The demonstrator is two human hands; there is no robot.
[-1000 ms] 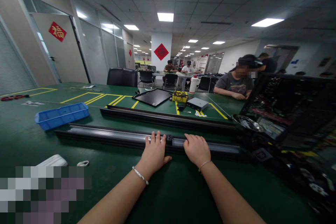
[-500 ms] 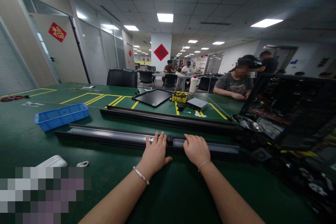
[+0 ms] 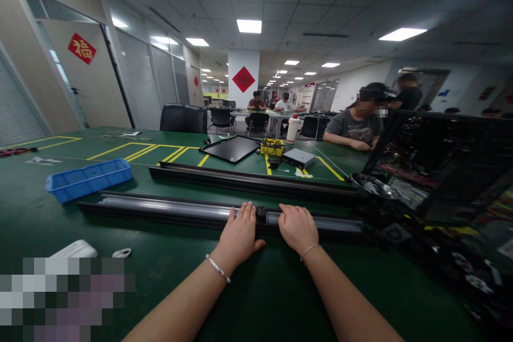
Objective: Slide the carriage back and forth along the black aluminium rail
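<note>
A long black rail (image 3: 168, 207) with a shiny, clear-looking inner strip lies crosswise on the green table in front of me. On it sits a small black block (image 3: 262, 215), between my two hands. My left hand (image 3: 239, 228) rests flat on the rail just left of the block, fingers stretched and thumb out to the side. To the right of the block, my right hand (image 3: 298, 228) is curled over the rail, its fingers bent together at the far side. What lies beneath its fingers is hidden. Behind runs a second black rail (image 3: 244, 179).
A blue bin (image 3: 90, 180) stands at the left. At the right are a metal bowl (image 3: 374, 187) and an open black case (image 3: 436, 165) with parts. Farther back lie a black panel (image 3: 230, 148), a yellow box (image 3: 273, 146) and a grey box (image 3: 298, 157). A person (image 3: 356, 123) sits across.
My left hand has slid right along the rail, closer to the block, and its fingers have drawn together. My right hand stays about where it was. The view has shifted slightly.
</note>
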